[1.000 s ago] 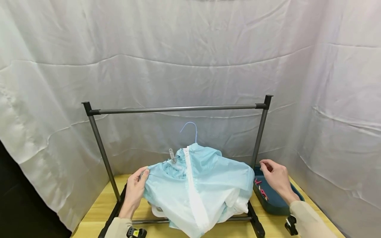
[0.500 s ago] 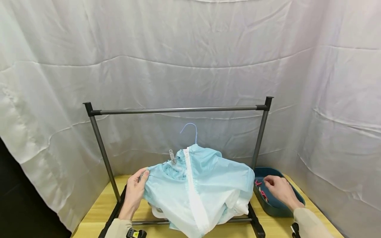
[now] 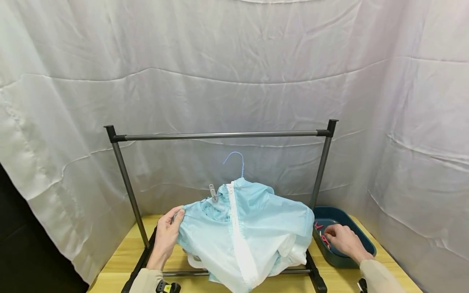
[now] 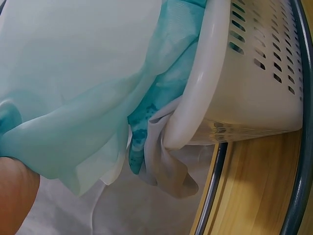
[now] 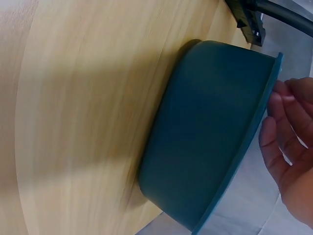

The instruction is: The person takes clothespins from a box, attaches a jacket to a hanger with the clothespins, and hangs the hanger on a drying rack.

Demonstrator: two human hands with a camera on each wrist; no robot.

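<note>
Two hands show: the left hand (image 3: 166,234) and the right hand (image 3: 342,241). There is one light blue jacket (image 3: 249,226), one blue hanger (image 3: 234,160), one grey clip (image 3: 212,192), one rack (image 3: 220,134), one white basket (image 4: 244,73), one teal bin (image 3: 346,228) and several pink clips (image 3: 319,230), too small to count.

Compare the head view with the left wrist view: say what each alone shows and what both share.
Head view only: the rack, the blue hanger hook, the right hand reaching into the teal tub of pink pegs. Left wrist view only: the white slotted basket under the cloth. Both: the light blue jacket gripped by the left hand, and the wooden table.
</note>
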